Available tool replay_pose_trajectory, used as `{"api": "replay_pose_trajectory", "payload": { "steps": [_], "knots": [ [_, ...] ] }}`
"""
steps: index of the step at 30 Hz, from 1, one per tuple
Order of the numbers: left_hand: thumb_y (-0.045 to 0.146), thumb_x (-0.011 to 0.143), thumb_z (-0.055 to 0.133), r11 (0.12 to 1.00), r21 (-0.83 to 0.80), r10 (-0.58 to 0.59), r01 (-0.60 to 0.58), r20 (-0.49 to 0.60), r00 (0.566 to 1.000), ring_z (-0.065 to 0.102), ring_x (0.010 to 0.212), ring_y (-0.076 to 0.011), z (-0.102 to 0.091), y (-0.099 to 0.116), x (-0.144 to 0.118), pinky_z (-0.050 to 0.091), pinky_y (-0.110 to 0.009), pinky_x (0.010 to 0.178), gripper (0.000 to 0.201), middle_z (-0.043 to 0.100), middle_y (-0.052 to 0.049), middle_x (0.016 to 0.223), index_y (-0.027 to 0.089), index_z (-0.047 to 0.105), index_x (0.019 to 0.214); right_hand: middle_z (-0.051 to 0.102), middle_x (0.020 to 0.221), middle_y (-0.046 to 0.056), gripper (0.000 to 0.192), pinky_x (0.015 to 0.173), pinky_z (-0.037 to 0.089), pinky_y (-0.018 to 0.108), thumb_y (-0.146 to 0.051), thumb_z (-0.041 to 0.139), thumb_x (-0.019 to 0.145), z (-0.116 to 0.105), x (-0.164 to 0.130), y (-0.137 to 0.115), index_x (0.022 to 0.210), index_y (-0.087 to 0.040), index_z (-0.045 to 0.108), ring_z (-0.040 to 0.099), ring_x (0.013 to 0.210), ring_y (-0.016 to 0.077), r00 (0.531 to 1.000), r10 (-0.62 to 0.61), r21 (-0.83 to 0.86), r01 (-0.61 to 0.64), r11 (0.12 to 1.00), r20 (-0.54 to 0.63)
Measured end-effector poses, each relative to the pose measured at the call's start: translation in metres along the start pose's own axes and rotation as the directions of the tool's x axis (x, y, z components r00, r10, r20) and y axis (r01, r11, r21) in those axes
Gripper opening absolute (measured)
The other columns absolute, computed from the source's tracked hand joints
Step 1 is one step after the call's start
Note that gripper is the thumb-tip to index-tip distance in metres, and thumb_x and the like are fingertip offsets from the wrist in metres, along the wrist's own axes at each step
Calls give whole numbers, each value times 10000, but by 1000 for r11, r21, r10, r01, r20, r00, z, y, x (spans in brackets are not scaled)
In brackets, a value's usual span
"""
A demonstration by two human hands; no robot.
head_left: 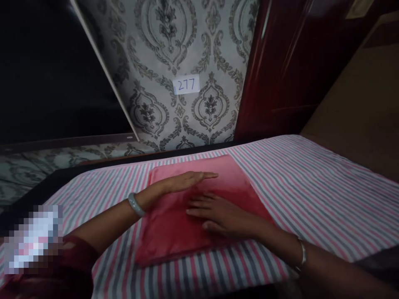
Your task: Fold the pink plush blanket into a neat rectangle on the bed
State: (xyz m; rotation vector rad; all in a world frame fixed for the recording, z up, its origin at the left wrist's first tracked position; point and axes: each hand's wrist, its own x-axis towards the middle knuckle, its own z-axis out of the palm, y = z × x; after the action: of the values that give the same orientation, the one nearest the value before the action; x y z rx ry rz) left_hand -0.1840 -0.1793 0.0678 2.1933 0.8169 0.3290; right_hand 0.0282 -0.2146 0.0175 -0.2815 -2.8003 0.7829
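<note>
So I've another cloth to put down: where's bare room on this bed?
Bare striped sheet lies right of the red folded cloth, toward the brown wall. A narrower strip lies left of it. The cloth itself is crowded: left hand and right hand both lie there.

Head view, close, down over bed (311, 187)

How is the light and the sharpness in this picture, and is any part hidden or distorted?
Head view: the light is dim, the upper left nearly black; a glossy streak shines on the dark red door. The left hand and right hand on the folded pink cloth look slightly soft. A pixelated patch hides the lower left. The striped sheet bends at the edges.
</note>
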Motion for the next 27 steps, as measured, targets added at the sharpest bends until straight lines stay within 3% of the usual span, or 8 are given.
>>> {"api": "replay_pose_trajectory", "payload": {
  "steps": [4, 8, 11, 15, 18, 21, 24, 27],
  "knots": [
    [585, 1028, 82, 981, 192, 38, -41, 19, 999, 222, 1520, -210, 33, -16, -12, 25, -484, 1241, 664, 361, -37, 1609, 279, 344, 1556, 368, 1603, 32, 535, 1231, 163, 431, -391, 502, 1019, 21, 27, -8, 1533, -293, 392, 251, 1504, 219, 996, -69, -41, 71, 997, 56],
    [546, 1036, 246, 880, 471, 52, -66, 42, 998, 118, 1543, -213, 40, -43, -10, -54, -527, 1219, 557, 272, -5, 1645, 355, 318, 1555, 262, 1647, 60, 567, 1210, 185, 519, -478, 459, 1024, 45, 33, 0, 1555, -322, 332, 220, 1513, 265, 996, -16, -94, 24, 995, 90],
    [527, 1021, 346, 812, 583, 35, -29, 0, 999, 124, 1542, -234, 24, -64, -6, -31, -549, 1210, 556, 254, -26, 1650, 357, 326, 1550, 228, 1659, 54, 565, 1236, 90, 482, -458, 436, 1039, 45, 31, 2, 1564, -292, 311, 117, 1537, 217, 993, -71, -113, 82, 990, 98],
    [540, 1023, 317, 773, 608, -121, 181, -139, 983, 181, 1530, -239, -15, -93, -4, 72, -513, 1214, 569, 250, -35, 1651, 338, 314, 1556, 193, 1668, 56, 569, 1246, 34, 430, -436, 428, 1046, 37, 32, 0, 1568, -245, 306, 42, 1544, 181, 989, -97, -126, 111, 986, 109],
    [529, 1032, 274, 735, 566, -290, 374, -237, 927, 385, 1443, -218, -45, -106, -11, 232, -440, 1183, 533, 447, -36, 1558, 323, 429, 1499, 178, 1672, 31, 567, 1248, 27, 425, -440, 419, 1047, 37, 33, -1, 1571, -261, 295, 35, 1544, 172, 990, -85, -127, 100, 987, 116],
    [445, 1032, 305, 665, 551, -375, 505, -338, 863, 490, 1359, -245, -66, -105, -25, 269, -485, 1160, 468, 599, -61, 1421, 284, 570, 1383, 188, 1669, 20, 563, 1249, 36, 420, -447, 417, 1047, 41, 31, 1, 1568, -269, 301, 57, 1543, 171, 990, -77, -124, 91, 988, 116],
    [409, 1039, 282, 641, 532, -377, 554, -410, 830, 445, 1397, -236, -69, -90, -43, 241, -458, 1183, 487, 553, -76, 1468, 242, 538, 1419, 216, 1661, 19, 548, 1248, 52, 427, -442, 416, 1049, 38, 29, 0, 1562, -272, 319, 87, 1541, 174, 991, -65, -103, 77, 992, 115],
    [473, 1046, 227, 720, 512, -302, 468, -376, 876, 411, 1423, -195, -52, -68, -62, 244, -360, 1194, 560, 487, -64, 1529, 216, 479, 1475, 283, 1638, 35, 531, 1244, 107, 423, -446, 419, 1048, 30, 35, -7, 1544, -264, 364, 171, 1528, 182, 993, -60, -68, 67, 995, 106]
  ]
}}
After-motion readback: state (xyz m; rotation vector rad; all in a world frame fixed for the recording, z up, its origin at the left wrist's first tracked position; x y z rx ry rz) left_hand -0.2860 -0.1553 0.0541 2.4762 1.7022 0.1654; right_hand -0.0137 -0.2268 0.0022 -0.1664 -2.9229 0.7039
